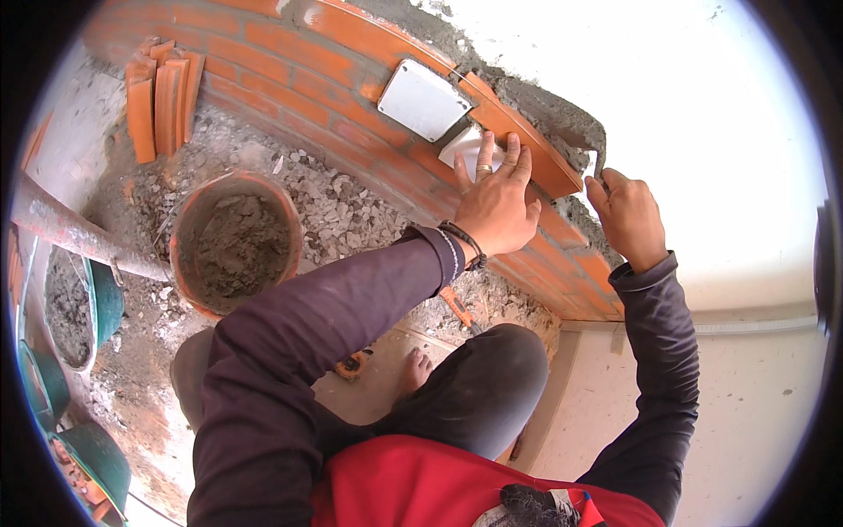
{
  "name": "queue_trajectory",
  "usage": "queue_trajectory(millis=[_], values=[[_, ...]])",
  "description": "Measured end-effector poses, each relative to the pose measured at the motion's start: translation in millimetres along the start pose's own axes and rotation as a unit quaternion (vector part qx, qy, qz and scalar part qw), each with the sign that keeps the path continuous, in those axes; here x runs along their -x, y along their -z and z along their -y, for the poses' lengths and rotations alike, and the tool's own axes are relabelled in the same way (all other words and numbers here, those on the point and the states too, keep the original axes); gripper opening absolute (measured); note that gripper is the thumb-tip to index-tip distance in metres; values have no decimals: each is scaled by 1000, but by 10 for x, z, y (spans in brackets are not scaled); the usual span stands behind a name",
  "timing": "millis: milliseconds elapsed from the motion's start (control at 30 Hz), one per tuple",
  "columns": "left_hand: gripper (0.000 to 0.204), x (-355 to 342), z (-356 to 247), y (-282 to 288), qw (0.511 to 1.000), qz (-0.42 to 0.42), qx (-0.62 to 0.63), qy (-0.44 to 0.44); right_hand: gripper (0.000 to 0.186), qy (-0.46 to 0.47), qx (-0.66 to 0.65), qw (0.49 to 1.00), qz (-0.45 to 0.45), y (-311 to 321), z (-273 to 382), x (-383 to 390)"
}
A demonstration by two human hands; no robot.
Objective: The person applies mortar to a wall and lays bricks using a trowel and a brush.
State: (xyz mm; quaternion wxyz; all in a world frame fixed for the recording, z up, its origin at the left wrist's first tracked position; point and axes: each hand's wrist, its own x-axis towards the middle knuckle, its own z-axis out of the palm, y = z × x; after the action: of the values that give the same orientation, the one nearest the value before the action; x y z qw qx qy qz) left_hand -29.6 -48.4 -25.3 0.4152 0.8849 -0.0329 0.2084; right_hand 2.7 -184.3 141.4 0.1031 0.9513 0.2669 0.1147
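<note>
With fingers spread, my left hand lies against the brick-faced wall, over a white cover plate and the lower edge of an orange brick strip. My right hand is closed at the strip's right end, on what looks like a trowel. Only a thin metal neck shows; the handle is inside the fist, and I cannot tell the blade from the grey mortar. Wet mortar runs along the wall above the strip. A pale rectangular cover plate sits to the left of my left hand.
A bucket of mortar stands on the rubble-strewn floor at left, near a stack of brick strips. Green buckets line the far left beside a pole. An orange-handled tool and tape measure lie by my legs.
</note>
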Motion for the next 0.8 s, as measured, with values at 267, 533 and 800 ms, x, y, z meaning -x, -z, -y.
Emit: queue_trajectory(millis=[267,533,800], values=[[76,-5,4,-27,1000,-3,4,4,30,18,99,993,-70,-190,148,26],[75,-2,-16,-2,1000,-5,9,7,31,40,30,993,-109,-74,282,-47],[74,10,-16,-9,1000,-10,10,1,38,38,-112,993,9,35,220,-338]])
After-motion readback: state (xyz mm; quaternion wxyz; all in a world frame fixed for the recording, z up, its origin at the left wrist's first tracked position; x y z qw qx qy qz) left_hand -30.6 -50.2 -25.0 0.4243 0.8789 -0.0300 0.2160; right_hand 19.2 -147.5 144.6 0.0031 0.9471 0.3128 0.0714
